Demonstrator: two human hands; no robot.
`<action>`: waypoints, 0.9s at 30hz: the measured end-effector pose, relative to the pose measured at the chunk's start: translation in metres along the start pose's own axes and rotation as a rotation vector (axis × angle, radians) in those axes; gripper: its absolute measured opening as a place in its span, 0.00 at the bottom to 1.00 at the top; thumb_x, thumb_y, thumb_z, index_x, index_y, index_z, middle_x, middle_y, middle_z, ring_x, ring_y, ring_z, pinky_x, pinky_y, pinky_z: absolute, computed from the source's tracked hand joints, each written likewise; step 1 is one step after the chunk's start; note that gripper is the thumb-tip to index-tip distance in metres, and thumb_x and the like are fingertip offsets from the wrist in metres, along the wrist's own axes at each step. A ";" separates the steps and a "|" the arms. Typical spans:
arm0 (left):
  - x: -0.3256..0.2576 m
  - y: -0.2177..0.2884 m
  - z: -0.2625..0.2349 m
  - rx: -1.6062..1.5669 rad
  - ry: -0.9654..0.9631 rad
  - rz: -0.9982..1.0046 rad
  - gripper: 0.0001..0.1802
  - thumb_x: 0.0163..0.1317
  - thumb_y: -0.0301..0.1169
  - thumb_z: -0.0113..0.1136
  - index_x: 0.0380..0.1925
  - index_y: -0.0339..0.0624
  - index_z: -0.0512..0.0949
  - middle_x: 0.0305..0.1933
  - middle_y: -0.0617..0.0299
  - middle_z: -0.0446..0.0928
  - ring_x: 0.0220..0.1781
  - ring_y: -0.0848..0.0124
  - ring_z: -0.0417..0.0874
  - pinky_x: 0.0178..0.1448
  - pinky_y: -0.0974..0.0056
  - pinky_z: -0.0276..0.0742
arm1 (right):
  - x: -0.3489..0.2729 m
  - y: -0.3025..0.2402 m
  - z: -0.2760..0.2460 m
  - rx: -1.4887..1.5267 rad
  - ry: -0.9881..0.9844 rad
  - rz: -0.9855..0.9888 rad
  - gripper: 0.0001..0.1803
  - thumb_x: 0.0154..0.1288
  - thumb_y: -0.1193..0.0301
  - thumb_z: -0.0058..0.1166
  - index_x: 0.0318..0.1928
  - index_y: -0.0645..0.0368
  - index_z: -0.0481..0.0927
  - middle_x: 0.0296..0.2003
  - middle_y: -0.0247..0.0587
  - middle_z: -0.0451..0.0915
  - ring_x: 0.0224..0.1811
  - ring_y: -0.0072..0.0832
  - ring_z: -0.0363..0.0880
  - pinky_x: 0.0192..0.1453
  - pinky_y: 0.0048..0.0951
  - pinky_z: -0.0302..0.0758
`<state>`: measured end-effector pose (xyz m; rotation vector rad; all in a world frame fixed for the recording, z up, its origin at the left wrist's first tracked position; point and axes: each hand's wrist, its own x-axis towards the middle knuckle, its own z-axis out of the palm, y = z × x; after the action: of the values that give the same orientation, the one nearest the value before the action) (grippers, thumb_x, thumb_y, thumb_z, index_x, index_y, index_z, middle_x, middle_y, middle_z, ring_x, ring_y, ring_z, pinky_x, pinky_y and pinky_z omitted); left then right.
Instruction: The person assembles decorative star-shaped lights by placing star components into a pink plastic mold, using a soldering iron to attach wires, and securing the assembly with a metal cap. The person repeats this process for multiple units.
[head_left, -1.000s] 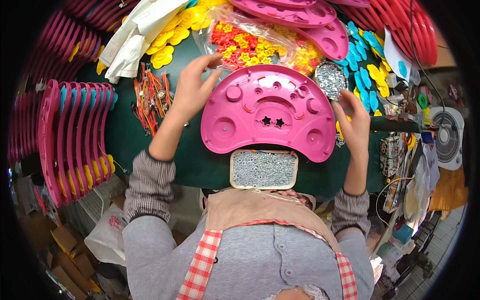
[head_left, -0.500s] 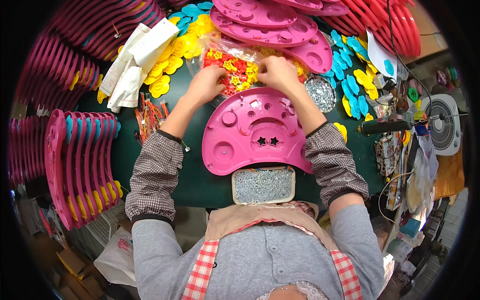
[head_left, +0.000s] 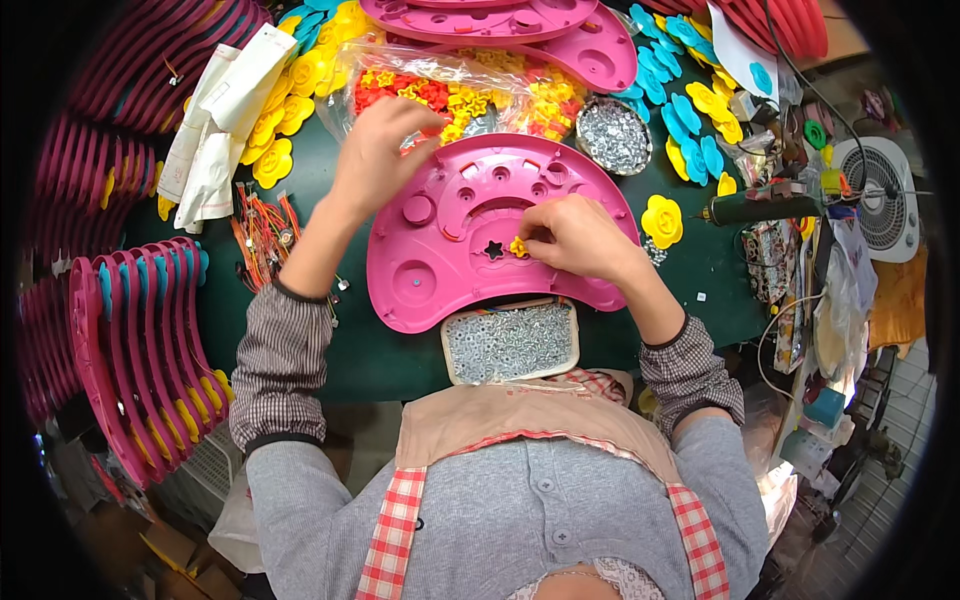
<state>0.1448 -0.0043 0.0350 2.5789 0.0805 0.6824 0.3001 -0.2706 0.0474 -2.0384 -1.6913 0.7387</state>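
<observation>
A curved pink plastic panel [head_left: 465, 268] lies on the green table in front of me, with round recesses and two star-shaped holes near its middle. My right hand [head_left: 580, 238] pinches a small yellow star piece [head_left: 518, 247] at the right-hand hole. The left star hole [head_left: 494, 251] shows dark. My left hand [head_left: 385, 150] hovers by the panel's upper left edge, fingers curled together; a bit of red shows near its fingertips, too small to name. Behind it lies an open clear plastic bag [head_left: 340, 105] of red and yellow star pieces [head_left: 467, 105].
A tray of small metal parts [head_left: 510, 342] sits at the near edge; a round dish of metal pieces [head_left: 613, 135] stands behind right. Pink panels [head_left: 140, 350] are racked at left, beside wires [head_left: 265, 235]. A dark green hand tool [head_left: 765, 204] and fan [head_left: 880, 205] are at right.
Both hands have left the bag of star pieces. The right came down to the panel's star hole with a yellow star; the left drew back toward the panel's upper left edge.
</observation>
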 end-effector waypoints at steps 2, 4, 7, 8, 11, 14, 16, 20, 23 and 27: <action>-0.010 0.035 0.002 -0.095 -0.018 0.138 0.13 0.58 0.26 0.72 0.44 0.44 0.87 0.48 0.57 0.84 0.51 0.55 0.85 0.55 0.53 0.80 | 0.000 -0.002 0.001 -0.035 -0.003 -0.003 0.09 0.60 0.67 0.64 0.38 0.58 0.89 0.33 0.47 0.88 0.38 0.47 0.88 0.42 0.47 0.82; -0.028 0.064 0.016 -0.087 -0.134 0.279 0.12 0.57 0.27 0.72 0.43 0.47 0.88 0.49 0.61 0.84 0.51 0.58 0.84 0.55 0.52 0.79 | 0.002 -0.006 -0.003 -0.061 -0.010 -0.004 0.09 0.61 0.66 0.64 0.38 0.58 0.88 0.34 0.47 0.88 0.38 0.47 0.88 0.41 0.48 0.81; -0.052 0.078 0.038 -0.132 -0.257 0.237 0.14 0.56 0.31 0.74 0.44 0.50 0.89 0.51 0.62 0.82 0.53 0.59 0.81 0.59 0.53 0.76 | 0.001 -0.007 -0.002 -0.068 0.005 -0.012 0.10 0.62 0.66 0.64 0.38 0.58 0.88 0.35 0.46 0.86 0.39 0.47 0.87 0.41 0.49 0.80; -0.054 0.079 0.039 -0.157 -0.269 0.202 0.14 0.56 0.31 0.74 0.44 0.49 0.89 0.51 0.62 0.82 0.54 0.60 0.81 0.59 0.53 0.75 | 0.000 -0.003 0.000 -0.064 0.027 -0.029 0.10 0.62 0.65 0.65 0.39 0.58 0.88 0.34 0.45 0.85 0.39 0.47 0.86 0.41 0.48 0.80; -0.057 0.079 0.032 -0.144 -0.205 0.172 0.13 0.56 0.30 0.75 0.44 0.49 0.89 0.50 0.63 0.83 0.53 0.60 0.81 0.59 0.53 0.76 | -0.004 0.005 0.002 -0.055 0.056 -0.074 0.11 0.62 0.66 0.66 0.40 0.59 0.88 0.34 0.44 0.85 0.39 0.47 0.86 0.41 0.47 0.79; -0.065 0.076 0.041 -0.196 -0.235 0.114 0.13 0.56 0.29 0.76 0.43 0.50 0.90 0.47 0.64 0.83 0.53 0.61 0.82 0.60 0.53 0.76 | -0.006 0.003 0.002 -0.100 0.036 -0.056 0.10 0.62 0.66 0.66 0.39 0.59 0.88 0.35 0.43 0.85 0.38 0.46 0.86 0.40 0.46 0.79; -0.067 0.075 0.043 -0.211 -0.235 0.095 0.12 0.57 0.28 0.76 0.43 0.49 0.90 0.46 0.65 0.84 0.54 0.62 0.82 0.60 0.54 0.76 | -0.004 -0.002 0.001 -0.179 -0.013 0.003 0.10 0.61 0.65 0.66 0.37 0.58 0.87 0.34 0.42 0.86 0.37 0.46 0.86 0.39 0.46 0.78; -0.069 0.072 0.044 -0.316 -0.242 0.021 0.11 0.57 0.28 0.76 0.41 0.48 0.89 0.48 0.65 0.86 0.58 0.63 0.83 0.63 0.54 0.75 | 0.000 -0.013 -0.005 -0.226 -0.072 0.092 0.10 0.60 0.64 0.66 0.34 0.56 0.86 0.32 0.40 0.86 0.35 0.45 0.87 0.37 0.47 0.78; -0.064 0.072 0.045 -0.268 -0.216 0.117 0.11 0.57 0.28 0.75 0.40 0.47 0.89 0.50 0.65 0.86 0.62 0.62 0.83 0.65 0.54 0.75 | -0.004 -0.015 -0.001 -0.173 -0.023 0.037 0.10 0.59 0.63 0.66 0.34 0.56 0.85 0.32 0.41 0.87 0.35 0.45 0.87 0.36 0.48 0.78; -0.060 0.068 0.051 -0.166 -0.236 0.174 0.10 0.57 0.28 0.74 0.40 0.45 0.88 0.53 0.62 0.84 0.65 0.59 0.81 0.67 0.52 0.74 | -0.004 -0.012 0.015 -0.322 0.060 0.019 0.09 0.60 0.64 0.64 0.34 0.55 0.86 0.31 0.44 0.87 0.35 0.48 0.88 0.38 0.50 0.81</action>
<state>0.1124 -0.0965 -0.0008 2.5029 -0.2677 0.4196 0.2807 -0.2730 0.0432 -2.2653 -1.8560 0.4257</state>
